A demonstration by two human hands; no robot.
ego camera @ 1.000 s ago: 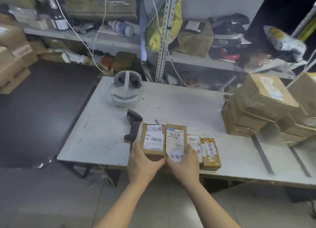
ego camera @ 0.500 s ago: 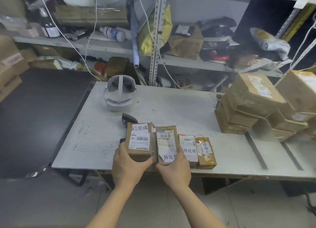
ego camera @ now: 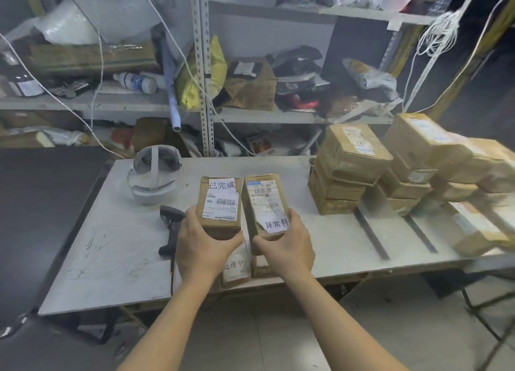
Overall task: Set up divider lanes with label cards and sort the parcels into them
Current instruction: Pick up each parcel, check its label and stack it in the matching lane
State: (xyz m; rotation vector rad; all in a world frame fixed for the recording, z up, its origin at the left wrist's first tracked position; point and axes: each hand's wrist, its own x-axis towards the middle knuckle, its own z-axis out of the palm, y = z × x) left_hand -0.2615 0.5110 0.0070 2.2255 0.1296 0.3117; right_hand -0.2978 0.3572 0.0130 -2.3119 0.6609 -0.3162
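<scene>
Gripping a brown cardboard parcel with a white label card [ego camera: 218,205], the left hand [ego camera: 202,248] holds it above the grey surface [ego camera: 111,239]; the right hand [ego camera: 287,248] grasps a second brown labelled parcel [ego camera: 266,206] just beside it.

Both bare forearms rise from the lower edge, converging toward the middle. Left hand [ego camera: 204,249] grips the near end of the left parcel [ego camera: 220,203], fingers on its outer side. Right hand [ego camera: 285,249] grips the right parcel [ego camera: 266,203] likewise. Hands level, thumbs just apart.
</scene>
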